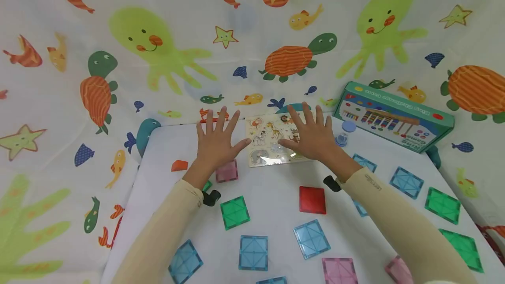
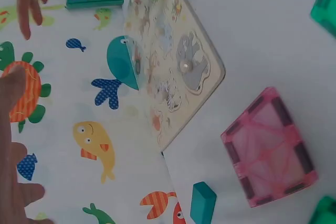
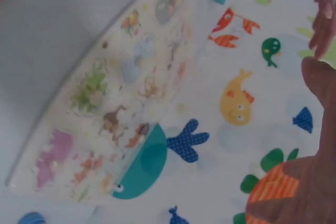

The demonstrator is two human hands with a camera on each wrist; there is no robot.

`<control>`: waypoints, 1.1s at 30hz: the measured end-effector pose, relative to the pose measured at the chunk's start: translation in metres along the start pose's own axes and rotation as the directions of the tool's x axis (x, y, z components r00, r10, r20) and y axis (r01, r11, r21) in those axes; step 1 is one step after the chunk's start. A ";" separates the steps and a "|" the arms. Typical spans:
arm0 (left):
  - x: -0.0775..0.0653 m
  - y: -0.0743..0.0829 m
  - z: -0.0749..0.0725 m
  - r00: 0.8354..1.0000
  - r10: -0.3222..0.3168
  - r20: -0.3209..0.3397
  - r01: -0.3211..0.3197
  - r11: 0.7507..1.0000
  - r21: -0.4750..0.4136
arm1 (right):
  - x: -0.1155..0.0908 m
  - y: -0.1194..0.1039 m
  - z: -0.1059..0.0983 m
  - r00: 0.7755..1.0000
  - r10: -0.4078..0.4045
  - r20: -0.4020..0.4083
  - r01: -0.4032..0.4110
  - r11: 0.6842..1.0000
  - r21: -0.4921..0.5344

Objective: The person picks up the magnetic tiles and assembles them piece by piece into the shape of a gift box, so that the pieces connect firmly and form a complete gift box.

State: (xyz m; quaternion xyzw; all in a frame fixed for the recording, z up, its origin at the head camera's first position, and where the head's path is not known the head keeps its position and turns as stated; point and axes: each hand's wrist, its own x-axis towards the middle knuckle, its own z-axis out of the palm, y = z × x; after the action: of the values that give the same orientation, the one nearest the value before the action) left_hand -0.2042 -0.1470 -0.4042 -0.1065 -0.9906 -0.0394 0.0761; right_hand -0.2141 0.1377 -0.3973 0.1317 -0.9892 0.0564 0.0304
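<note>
Both hands are held up with fingers spread and nothing in them. My left hand (image 1: 216, 141) is left of a wooden animal puzzle board (image 1: 272, 139), above a pink see-through square tile (image 1: 226, 172). My right hand (image 1: 313, 137) covers part of the board's right side in the head view. Knobbed animal pieces, such as an elephant (image 2: 190, 64) and a giraffe, lie in the board. The right wrist view shows the board (image 3: 123, 72) at an angle, with the right thumb and fingers (image 3: 315, 77) apart from it.
Several square tiles lie across the white table: a red one (image 1: 312, 200), a green one (image 1: 235, 212), blue ones (image 1: 253, 252) and pink ones (image 1: 340, 271). A green game box (image 1: 394, 117) stands at the back right, near small blue round pieces (image 1: 341, 139). An orange piece (image 1: 179, 165) lies left.
</note>
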 end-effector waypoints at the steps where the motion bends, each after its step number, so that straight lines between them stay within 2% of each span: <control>1: -0.005 0.000 -0.001 1.000 0.003 -0.006 -0.003 1.000 -0.011 | -0.006 0.001 0.000 1.000 -0.001 0.002 0.001 1.000 0.021; 3: -0.019 0.000 -0.002 1.000 0.008 -0.028 -0.009 0.999 -0.039 | -0.022 0.003 0.002 1.000 -0.009 -0.003 0.009 0.999 0.046; 5: -0.039 -0.001 -0.003 0.998 0.011 -0.058 -0.016 0.997 -0.071 | -0.043 0.005 0.005 1.000 -0.016 -0.017 0.018 0.996 0.083; 7: -0.067 -0.005 -0.004 0.995 0.018 -0.094 -0.028 0.994 -0.105 | -0.070 0.008 0.009 0.999 -0.029 -0.042 0.033 0.993 0.117; 10: -0.115 -0.013 0.001 0.988 0.028 -0.152 -0.051 0.987 -0.154 | -0.115 0.010 0.017 0.998 -0.024 -0.065 0.035 0.983 0.181; 12: -0.148 -0.015 0.010 0.985 0.024 -0.171 -0.058 0.979 -0.197 | -0.144 0.010 0.024 0.997 -0.003 -0.076 0.019 0.978 0.208; 15: -0.195 -0.011 0.029 0.989 0.006 -0.150 -0.047 0.961 -0.271 | -0.180 0.006 0.034 0.998 0.043 -0.053 -0.030 0.971 0.236; 17: -0.221 -0.004 0.045 0.993 0.020 -0.116 -0.055 0.951 -0.305 | -0.198 0.001 0.042 0.998 0.059 -0.009 -0.055 0.969 0.240; 19: -0.239 0.005 0.059 0.995 0.064 -0.078 -0.086 0.940 -0.330 | -0.211 -0.006 0.051 0.997 0.058 0.058 -0.070 0.968 0.240; 21: -0.251 0.014 0.073 0.991 0.124 -0.048 -0.133 0.928 -0.348 | -0.219 -0.011 0.060 0.990 0.056 0.129 -0.085 0.968 0.234; 24: -0.257 0.025 0.088 0.979 0.202 -0.023 -0.196 0.910 -0.366 | -0.224 -0.017 0.071 0.976 0.056 0.209 -0.103 0.969 0.223; 28: -0.256 0.033 0.099 0.966 0.258 -0.020 -0.243 0.881 -0.406 | -0.225 -0.020 0.080 0.963 0.047 0.265 -0.109 0.969 0.221; 33: -0.252 0.030 0.106 0.956 0.289 -0.055 -0.285 0.859 -0.425 | -0.221 -0.024 0.090 0.958 0.016 0.285 -0.084 0.970 0.228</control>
State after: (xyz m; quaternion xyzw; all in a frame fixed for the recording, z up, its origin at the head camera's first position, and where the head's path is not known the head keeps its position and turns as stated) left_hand 0.0304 -0.1595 -0.5472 -0.2670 -0.9310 -0.2436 0.0507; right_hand 0.0014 0.1604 -0.5007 0.1158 -0.9725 0.1561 -0.1279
